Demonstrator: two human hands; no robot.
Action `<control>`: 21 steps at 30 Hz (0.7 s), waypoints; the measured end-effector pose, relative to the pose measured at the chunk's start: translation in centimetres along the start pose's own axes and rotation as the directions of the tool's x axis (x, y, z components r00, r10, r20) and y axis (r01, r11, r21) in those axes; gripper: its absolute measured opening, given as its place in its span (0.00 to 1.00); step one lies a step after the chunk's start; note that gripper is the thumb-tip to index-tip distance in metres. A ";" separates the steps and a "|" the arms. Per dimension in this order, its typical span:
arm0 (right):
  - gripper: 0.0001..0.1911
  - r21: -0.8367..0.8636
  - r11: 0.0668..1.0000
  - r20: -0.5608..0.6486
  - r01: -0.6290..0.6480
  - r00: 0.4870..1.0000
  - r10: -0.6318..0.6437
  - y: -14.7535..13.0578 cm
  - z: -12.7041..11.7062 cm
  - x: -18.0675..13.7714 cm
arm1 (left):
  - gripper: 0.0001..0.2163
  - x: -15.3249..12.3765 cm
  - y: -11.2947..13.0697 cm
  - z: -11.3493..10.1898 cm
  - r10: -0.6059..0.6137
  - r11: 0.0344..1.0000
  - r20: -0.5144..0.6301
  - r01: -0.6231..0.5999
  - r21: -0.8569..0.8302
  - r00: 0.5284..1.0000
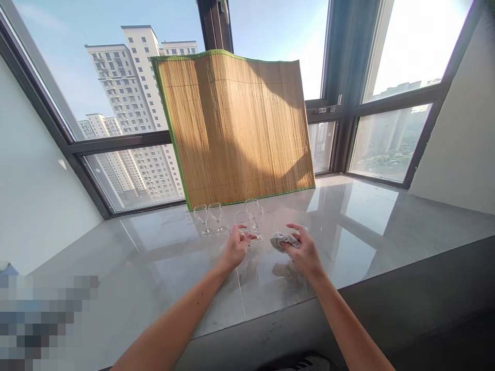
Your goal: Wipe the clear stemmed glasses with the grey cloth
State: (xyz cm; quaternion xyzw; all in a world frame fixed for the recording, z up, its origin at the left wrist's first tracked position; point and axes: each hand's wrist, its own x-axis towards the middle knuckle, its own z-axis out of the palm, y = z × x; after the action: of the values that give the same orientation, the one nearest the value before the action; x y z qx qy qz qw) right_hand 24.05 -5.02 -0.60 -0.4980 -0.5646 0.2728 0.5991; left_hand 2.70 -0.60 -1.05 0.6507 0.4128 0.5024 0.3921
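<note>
My left hand (236, 248) reaches to a clear wine glass (243, 222) and its fingers curl round the glass's stem or base. My right hand (304, 252) is closed on a small grey cloth (283, 240), held just above the polished sill (367, 226). Two more wine glasses (257, 212) stand right behind the held one. Further left, two small wine glasses (209, 216) stand side by side, upright.
A bamboo mat (235, 134) with green edging leans upright against the window behind the glasses. Dark window frames (116, 143) run along the back. White walls close in on the left and right. The sill's dark front edge (425, 304) lies near my body.
</note>
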 end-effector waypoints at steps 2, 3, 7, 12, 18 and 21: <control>0.25 -0.001 1.000 0.002 0.003 1.000 -0.003 0.0 0.0 0.0 | 0.22 0.3 -0.3 0.1 -0.031 0.999 0.046 0.031 -0.009 0.998; 0.25 -0.004 1.000 0.002 0.003 1.000 -0.003 0.0 0.0 0.0 | 0.22 0.5 -0.3 0.1 -0.042 0.999 0.074 0.042 -0.009 0.996; 0.25 -0.001 1.000 0.010 0.002 1.000 -0.002 0.2 0.0 0.0 | 0.24 0.8 -0.3 0.0 -0.061 0.998 0.152 0.062 -0.005 0.986; 0.25 -0.042 0.998 0.000 0.050 0.999 -0.050 0.0 0.1 -0.1 | 0.19 0.2 0.8 0.0 0.105 0.982 0.094 -0.118 0.150 0.990; 0.29 -0.101 0.972 0.057 0.211 0.977 -0.206 -1.0 0.4 -1.0 | 0.21 -0.8 1.9 0.3 0.225 0.754 0.119 -0.250 0.608 0.967; 0.31 -0.048 0.959 0.051 0.278 0.960 -0.276 -1.6 0.7 -1.7 | 0.20 -1.0 2.0 0.3 0.239 0.682 0.192 -0.306 0.665 0.952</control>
State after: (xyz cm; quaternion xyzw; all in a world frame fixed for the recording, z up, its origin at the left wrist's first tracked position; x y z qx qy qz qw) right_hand 22.69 -6.89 0.11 -0.4241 -0.6489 0.1818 0.6050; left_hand 3.16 -2.31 0.38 0.8250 0.4497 0.3366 0.0621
